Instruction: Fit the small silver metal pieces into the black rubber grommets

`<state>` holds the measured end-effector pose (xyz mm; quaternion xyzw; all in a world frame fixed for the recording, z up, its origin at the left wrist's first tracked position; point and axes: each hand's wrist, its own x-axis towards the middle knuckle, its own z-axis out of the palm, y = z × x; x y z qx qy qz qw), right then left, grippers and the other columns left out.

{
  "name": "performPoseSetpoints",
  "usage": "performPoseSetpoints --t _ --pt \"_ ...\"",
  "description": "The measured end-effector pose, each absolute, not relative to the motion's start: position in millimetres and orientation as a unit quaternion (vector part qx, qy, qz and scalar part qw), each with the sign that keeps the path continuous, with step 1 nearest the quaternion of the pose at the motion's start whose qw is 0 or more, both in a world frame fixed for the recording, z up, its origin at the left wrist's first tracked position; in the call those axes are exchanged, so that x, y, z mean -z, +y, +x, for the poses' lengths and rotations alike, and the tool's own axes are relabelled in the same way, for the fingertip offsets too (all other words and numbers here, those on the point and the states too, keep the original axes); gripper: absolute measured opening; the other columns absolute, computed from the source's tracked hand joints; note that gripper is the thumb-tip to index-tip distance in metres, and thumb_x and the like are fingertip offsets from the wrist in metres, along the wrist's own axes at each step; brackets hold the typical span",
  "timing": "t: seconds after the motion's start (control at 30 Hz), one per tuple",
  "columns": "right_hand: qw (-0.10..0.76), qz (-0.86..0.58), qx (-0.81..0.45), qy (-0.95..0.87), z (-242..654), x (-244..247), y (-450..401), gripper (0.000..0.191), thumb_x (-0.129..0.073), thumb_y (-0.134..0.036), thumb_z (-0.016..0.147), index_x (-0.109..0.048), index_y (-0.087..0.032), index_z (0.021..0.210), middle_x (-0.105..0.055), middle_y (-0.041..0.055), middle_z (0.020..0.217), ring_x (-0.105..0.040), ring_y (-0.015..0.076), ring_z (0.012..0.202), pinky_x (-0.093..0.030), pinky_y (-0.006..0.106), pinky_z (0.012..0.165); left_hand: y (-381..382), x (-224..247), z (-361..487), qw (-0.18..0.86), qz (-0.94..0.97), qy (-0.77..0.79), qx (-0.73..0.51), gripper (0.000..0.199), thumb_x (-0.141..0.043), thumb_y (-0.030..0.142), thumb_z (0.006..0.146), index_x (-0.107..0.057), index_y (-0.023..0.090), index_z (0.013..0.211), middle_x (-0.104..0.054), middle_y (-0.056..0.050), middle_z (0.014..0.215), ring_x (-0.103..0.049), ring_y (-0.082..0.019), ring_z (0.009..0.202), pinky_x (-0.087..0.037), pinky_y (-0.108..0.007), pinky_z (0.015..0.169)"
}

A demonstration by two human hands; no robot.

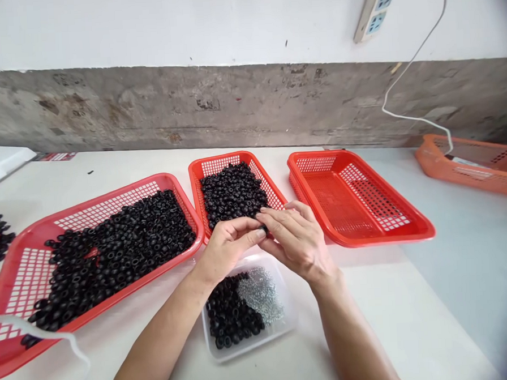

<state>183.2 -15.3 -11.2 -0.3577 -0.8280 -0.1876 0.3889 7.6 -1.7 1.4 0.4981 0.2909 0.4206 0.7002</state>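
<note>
A white table carries the work. Nearest the viewer stands a translucent, rectangular plastic tray. Its left part contains glossy black ring-shaped parts; its right part contains small silvery pieces (too small to identify).

Above the tray's far edge, the two hands meet. The left hand pinches a small black part between thumb and index finger. The right hand brings its bent fingers to the same part; whether it grips or only touches cannot be told, since the fingers mostly hide the part.

To the left lies a long red perforated plastic basket, holding a broad spread of black rings. Just beyond the hands stands a smaller red perforated plastic basket, heaped with similar black pieces. A third red plastic basket stands to its right.

Farther right is an orange plastic basket. Behind the table rises a wall, grey below and white above; it bears a white socket strip.
</note>
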Motion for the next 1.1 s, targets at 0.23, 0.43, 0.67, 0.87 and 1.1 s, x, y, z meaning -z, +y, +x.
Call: performPoseSetpoints --t 0.23,0.43,0.67,0.87,1.1 --pt "0.438 -0.303 0.156 -0.832 183.6 16.6 -12.2 0.028 -0.060 -0.024 0.101 -0.061 -0.013 0.127 -0.077 0.0115 0.106 -0.075 0.0209 0.093 -0.050 0.045 0.104 -7.6 -1.1 7.3 0.699 0.495 0.288 -0.429 0.020 -0.083 0.032 0.077 -0.080 0.016 0.088 -0.072 -0.002 0.079 -0.063 -0.014 0.079 -0.049 -0.026 0.081" --pt "0.475 -0.342 0.125 -0.801 184.9 19.4 -8.7 0.028 -0.070 -0.027 0.096 -0.064 -0.021 0.123 -0.079 0.0061 0.108 -0.077 0.0187 0.090 -0.046 0.042 0.103 -5.0 2.6 6.7 0.723 0.476 0.284 -0.413 0.028 -0.075 0.045 0.085 -0.077 0.017 0.082 -0.066 -0.001 0.076 -0.056 -0.011 0.072 -0.045 -0.023 0.070" --pt "0.452 -0.380 0.061 -0.805 181.6 12.7 -14.0 0.033 -0.071 -0.027 0.095 -0.066 -0.023 0.128 -0.077 0.0059 0.115 -0.075 0.0205 0.098 -0.045 0.044 0.103 -3.5 9.0 12.6 0.669 0.459 0.325 -0.486 0.018 -0.081 0.033 0.078 -0.078 0.017 0.085 -0.073 -0.002 0.079 -0.062 -0.013 0.077 -0.047 -0.025 0.075" --pt "0.483 -0.386 -0.188 -0.763 191.1 9.4 -16.9 0.030 -0.064 -0.023 0.099 -0.070 -0.028 0.127 -0.075 0.0038 0.120 -0.070 0.0207 0.113 -0.057 0.038 0.098 3.5 7.7 7.0 0.685 0.458 0.329 -0.461 0.020 -0.078 0.034 0.079 -0.075 0.015 0.085 -0.073 -0.002 0.074 -0.065 -0.012 0.070 -0.047 -0.023 0.068" --pt "0.547 -0.410 -0.339 -0.646 179.0 15.3 -16.8 0.021 -0.066 -0.023 0.095 -0.079 -0.029 0.111 -0.079 0.0009 0.096 -0.073 0.0137 0.076 -0.064 0.028 0.073 8.6 9.4 5.3 0.775 0.352 0.309 -0.425 0.020 -0.082 0.029 0.072 -0.074 0.014 0.083 -0.074 -0.003 0.073 -0.068 -0.010 0.067 -0.051 -0.019 0.065"
